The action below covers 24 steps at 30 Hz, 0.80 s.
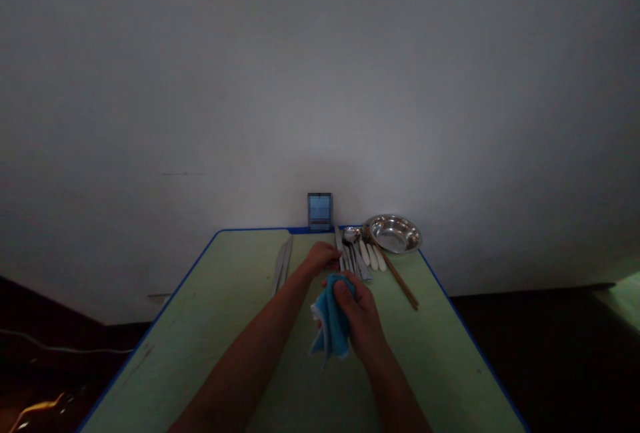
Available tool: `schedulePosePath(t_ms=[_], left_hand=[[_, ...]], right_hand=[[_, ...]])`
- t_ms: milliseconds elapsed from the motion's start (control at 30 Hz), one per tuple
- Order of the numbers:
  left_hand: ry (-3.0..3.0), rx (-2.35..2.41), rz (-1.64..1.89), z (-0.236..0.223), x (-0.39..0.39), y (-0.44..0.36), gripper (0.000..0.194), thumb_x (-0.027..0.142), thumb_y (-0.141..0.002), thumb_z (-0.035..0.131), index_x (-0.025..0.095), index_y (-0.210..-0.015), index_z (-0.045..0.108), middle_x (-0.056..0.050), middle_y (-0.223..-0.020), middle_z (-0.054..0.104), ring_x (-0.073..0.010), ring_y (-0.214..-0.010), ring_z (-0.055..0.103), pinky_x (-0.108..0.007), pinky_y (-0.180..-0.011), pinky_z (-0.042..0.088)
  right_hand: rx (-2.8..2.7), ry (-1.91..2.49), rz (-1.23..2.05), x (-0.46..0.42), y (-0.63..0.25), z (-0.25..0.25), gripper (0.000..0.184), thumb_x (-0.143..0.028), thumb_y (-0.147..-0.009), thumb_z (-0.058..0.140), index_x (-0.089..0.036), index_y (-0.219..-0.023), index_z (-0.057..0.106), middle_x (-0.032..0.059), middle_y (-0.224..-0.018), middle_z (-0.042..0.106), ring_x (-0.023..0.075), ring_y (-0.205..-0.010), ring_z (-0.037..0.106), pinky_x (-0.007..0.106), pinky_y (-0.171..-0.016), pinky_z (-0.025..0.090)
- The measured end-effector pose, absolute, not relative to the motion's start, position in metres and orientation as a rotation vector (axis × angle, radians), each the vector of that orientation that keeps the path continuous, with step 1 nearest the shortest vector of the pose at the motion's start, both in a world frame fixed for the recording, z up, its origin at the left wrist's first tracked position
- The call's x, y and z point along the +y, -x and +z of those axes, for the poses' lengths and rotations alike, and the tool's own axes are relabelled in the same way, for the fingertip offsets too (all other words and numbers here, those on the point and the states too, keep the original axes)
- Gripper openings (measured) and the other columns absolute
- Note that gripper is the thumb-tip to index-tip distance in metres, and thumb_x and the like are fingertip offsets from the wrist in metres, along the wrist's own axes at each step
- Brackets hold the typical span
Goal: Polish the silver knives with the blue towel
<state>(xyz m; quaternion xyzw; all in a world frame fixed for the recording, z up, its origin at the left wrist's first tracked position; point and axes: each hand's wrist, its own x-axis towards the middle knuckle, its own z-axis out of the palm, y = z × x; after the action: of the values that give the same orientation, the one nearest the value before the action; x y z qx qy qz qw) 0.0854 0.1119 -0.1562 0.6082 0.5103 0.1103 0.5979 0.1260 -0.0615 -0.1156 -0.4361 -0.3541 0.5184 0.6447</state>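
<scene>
My right hand [364,316] is closed round a bunched blue cloth [334,319] with a pale edge, held above the near middle of the table. Farther forward, my left hand [321,257] has its fingertips closed on a table knife [339,238] at the left end of the cutlery row. Just right of it lie several metal forks and spoons, one spoon [352,233] with its bowl toward the wall. Two more knives [283,263] lie side by side left of my left forearm, their lower ends partly hidden by it.
White-handled utensils [373,256] and a pair of wooden chopsticks [400,279] lie right of the metal cutlery. A shiny metal bowl [397,234] stands at the back right corner. A small tablet-like screen [320,211] leans against the wall behind the blue-edged green table [210,313].
</scene>
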Motion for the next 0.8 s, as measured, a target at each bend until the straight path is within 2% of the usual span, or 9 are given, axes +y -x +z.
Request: schedulePosePath(t_ms=[400, 800], left_hand=[[-1.563, 1.269, 0.199, -0.154, 0.118, -0.094, 0.031, 0.032, -0.089, 0.055, 0.014, -0.114, 0.056, -0.008, -0.114, 0.058, -0.0208, -0.096, 0.059, -0.040, -0.081, 0.051], [-1.605, 1.303, 0.175, -0.152, 0.119, -0.101, 0.030, 0.031, -0.089, 0.055, 0.014, -0.114, 0.056, -0.008, -0.111, 0.059, -0.0195, -0.093, 0.060, -0.038, -0.078, 0.052]], right_hand=[[-0.818, 0.984, 1.203, -0.062, -0.127, -0.112, 0.037, -0.054, -0.077, 0.062, -0.017, -0.082, 0.060, -0.0044, -0.060, 0.048, 0.0068, -0.049, 0.045, 0.016, -0.043, 0.040], [-0.781, 0.970, 1.214, -0.062, -0.128, -0.115, 0.037, -0.053, -0.076, 0.062, -0.017, -0.082, 0.061, -0.0028, -0.061, 0.055, 0.0084, -0.050, 0.051, 0.017, -0.045, 0.043]])
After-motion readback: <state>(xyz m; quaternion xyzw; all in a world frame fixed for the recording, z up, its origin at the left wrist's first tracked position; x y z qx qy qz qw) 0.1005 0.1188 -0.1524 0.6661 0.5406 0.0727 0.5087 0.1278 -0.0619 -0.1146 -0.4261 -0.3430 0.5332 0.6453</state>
